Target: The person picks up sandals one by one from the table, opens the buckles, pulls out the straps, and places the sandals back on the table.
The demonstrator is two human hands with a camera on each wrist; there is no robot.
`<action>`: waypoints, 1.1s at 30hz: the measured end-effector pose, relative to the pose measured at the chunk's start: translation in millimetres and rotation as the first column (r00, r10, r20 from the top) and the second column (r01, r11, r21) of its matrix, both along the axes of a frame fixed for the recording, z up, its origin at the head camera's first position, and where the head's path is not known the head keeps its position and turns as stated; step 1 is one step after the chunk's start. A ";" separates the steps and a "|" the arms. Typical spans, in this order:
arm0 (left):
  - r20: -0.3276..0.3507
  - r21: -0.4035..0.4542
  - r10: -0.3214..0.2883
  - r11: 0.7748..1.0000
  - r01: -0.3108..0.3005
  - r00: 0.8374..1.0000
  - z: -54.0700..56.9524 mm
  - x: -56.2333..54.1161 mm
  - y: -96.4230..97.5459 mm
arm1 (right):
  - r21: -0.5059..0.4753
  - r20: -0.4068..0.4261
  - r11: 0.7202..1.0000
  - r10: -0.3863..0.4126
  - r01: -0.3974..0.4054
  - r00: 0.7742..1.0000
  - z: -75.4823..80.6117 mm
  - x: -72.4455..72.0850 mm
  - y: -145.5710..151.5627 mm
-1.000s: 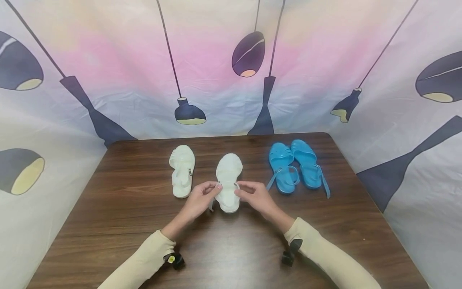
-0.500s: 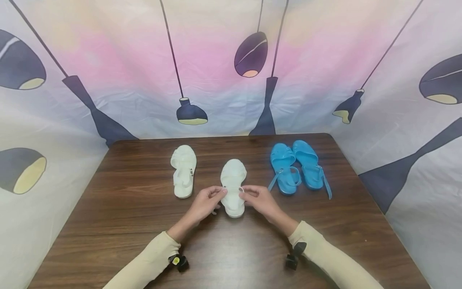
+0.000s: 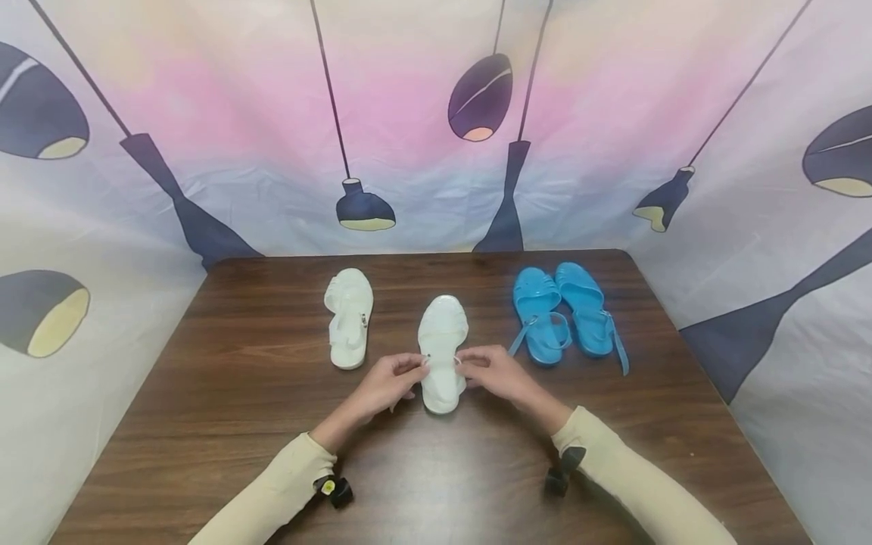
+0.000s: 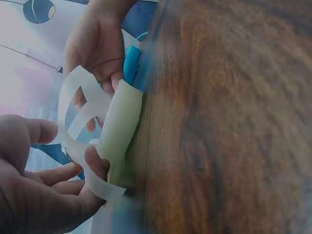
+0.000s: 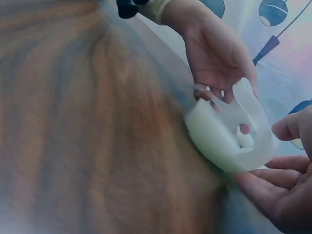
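A white sandal (image 3: 443,325) lies sole down near the middle of the table, toe pointing away from me. My left hand (image 3: 388,387) pinches the ankle strap at its left side, beside a small buckle. On the opposite side, my right hand (image 3: 499,371) holds the strap between thumb and fingers. In the left wrist view, the strap's loose end (image 4: 109,189) hangs by the left fingers. The strap (image 5: 261,122) arches above the heel in the right wrist view. A second white sandal (image 3: 350,310) stands to the left, its strap fastened.
Two blue sandals, a left one (image 3: 538,318) and a right one (image 3: 586,310), stand side by side at the back right with straps hanging loose. The dark wooden table (image 3: 225,393) ends at a curtain (image 3: 259,151) printed with lamps.
Both hands have brought the white sandal a little closer to me and slightly to the right, keeping hold of its strap. The other sandals stay in place.
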State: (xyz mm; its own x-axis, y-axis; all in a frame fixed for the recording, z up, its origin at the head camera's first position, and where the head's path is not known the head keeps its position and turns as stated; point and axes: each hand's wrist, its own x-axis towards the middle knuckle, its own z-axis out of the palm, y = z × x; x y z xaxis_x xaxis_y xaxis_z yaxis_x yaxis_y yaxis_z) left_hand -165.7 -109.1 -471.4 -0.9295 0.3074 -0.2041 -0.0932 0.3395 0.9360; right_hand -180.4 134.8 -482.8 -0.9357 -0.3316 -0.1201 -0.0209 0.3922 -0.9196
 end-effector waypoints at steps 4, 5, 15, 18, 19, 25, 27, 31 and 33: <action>0.010 0.029 0.010 1.000 -0.011 1.000 -1.4 -0.2 -2.7 | 0.244 -0.190 0.970 0.038 0.009 0.981 11.7 -11.0 -3.2; 0.013 0.037 0.016 0.999 -0.016 1.000 -2.1 -0.3 -3.5 | 0.291 -0.233 0.956 0.055 0.015 0.971 14.8 -13.6 -5.0; 0.037 0.064 -0.017 0.998 0.015 0.999 -4.3 3.6 -11.6 | 0.362 -0.315 0.902 0.354 -0.233 0.880 26.5 -40.9 -30.4; 0.037 0.051 -0.037 0.998 0.035 0.999 -2.8 5.4 -13.9 | 0.372 -0.293 0.873 0.432 -0.315 0.853 28.1 -45.2 -35.9; 0.038 0.050 -0.040 0.998 0.038 0.998 -2.6 5.6 -14.7 | 0.379 -0.284 0.863 0.451 -0.333 0.846 28.5 -46.5 -37.3; 0.042 0.059 -0.055 0.997 0.053 0.998 -5.6 4.9 -19.3 | 0.412 -0.235 0.826 0.505 -0.385 0.831 26.2 -53.0 -39.4; 0.036 0.060 -0.059 0.997 0.056 0.998 -7.3 4.0 -20.7 | 0.409 -0.225 0.818 0.519 -0.404 0.825 24.3 -54.8 -38.8; 0.020 0.065 -0.065 0.996 0.064 0.998 -8.9 3.0 -23.3 | 0.390 -0.206 0.806 0.549 -0.446 0.810 22.6 -57.7 -37.2; 0.018 0.065 -0.067 0.996 0.065 0.998 -9.5 2.6 -24.4 | 0.383 -0.201 0.802 0.556 -0.458 0.807 22.0 -59.0 -36.2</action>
